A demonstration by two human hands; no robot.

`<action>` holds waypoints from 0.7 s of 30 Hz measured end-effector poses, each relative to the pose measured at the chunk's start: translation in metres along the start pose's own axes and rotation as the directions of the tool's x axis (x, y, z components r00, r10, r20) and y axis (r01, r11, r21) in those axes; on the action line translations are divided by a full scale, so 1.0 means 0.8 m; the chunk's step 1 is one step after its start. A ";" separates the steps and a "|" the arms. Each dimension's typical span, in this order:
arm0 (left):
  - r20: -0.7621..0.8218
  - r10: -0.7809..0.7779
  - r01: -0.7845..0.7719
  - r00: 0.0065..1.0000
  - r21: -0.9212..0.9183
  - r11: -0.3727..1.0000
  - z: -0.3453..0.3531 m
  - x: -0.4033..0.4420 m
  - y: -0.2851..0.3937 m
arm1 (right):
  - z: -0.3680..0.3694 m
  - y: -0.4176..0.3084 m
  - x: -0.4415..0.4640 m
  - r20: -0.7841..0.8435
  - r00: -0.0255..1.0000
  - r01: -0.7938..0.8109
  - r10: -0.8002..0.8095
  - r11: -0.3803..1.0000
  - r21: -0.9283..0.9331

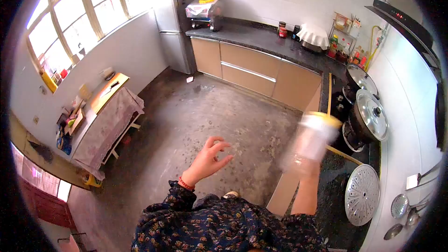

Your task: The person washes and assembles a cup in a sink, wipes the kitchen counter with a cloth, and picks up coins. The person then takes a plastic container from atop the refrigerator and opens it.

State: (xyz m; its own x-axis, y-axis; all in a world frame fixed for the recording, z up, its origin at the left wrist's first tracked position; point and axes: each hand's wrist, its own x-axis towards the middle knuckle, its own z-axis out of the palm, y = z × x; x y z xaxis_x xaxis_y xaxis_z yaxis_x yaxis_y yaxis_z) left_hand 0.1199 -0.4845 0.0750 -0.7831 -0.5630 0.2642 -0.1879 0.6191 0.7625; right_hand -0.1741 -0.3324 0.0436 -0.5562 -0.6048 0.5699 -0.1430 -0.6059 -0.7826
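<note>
My right hand [301, 161] grips a clear plastic jar [310, 140] with a yellow lid, smeared by motion; its contents cannot be made out. The jar is held up over the front edge of the dark counter, near the stove. My left hand [207, 161], a red bracelet at its wrist, hangs in the air above the floor. Its fingers are apart and a little curled, with nothing in them. To the right of the jar stands a wok with a glass lid [372, 114]. A round perforated steamer plate [362, 195] lies on the counter nearer to me.
A second lidded pan [362, 80] stands farther back on the stove. Bottles [334, 46] and a rack fill the counter corner. Ladles [400, 206] hang on the right wall. At left is a cloth-covered table [112, 121]; a fridge [175, 28] stands at the back.
</note>
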 end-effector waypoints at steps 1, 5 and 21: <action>-0.024 0.045 -0.045 0.999 0.002 0.999 0.002 0.002 -0.003 | 0.025 0.003 -0.005 -0.021 0.999 0.028 -0.041 0.907 -0.420; -0.052 0.135 -0.137 0.989 -0.031 0.990 0.014 0.017 0.006 | 0.080 0.002 -0.016 -0.109 0.992 -0.124 0.071 0.771 -0.625; 0.336 -0.054 0.339 0.940 -0.914 0.222 -0.003 0.142 -0.026 | 0.137 0.003 0.072 -0.108 0.878 -0.473 0.467 0.881 -0.036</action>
State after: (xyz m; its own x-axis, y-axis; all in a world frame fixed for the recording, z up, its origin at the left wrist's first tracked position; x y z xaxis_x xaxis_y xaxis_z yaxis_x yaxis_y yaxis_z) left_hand 0.0360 -0.5625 0.0904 -0.9253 -0.3791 0.0092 0.2350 -0.5542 0.7986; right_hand -0.1169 -0.4256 0.1020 -0.6433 -0.7579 0.1080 0.1078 -0.2293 -0.9674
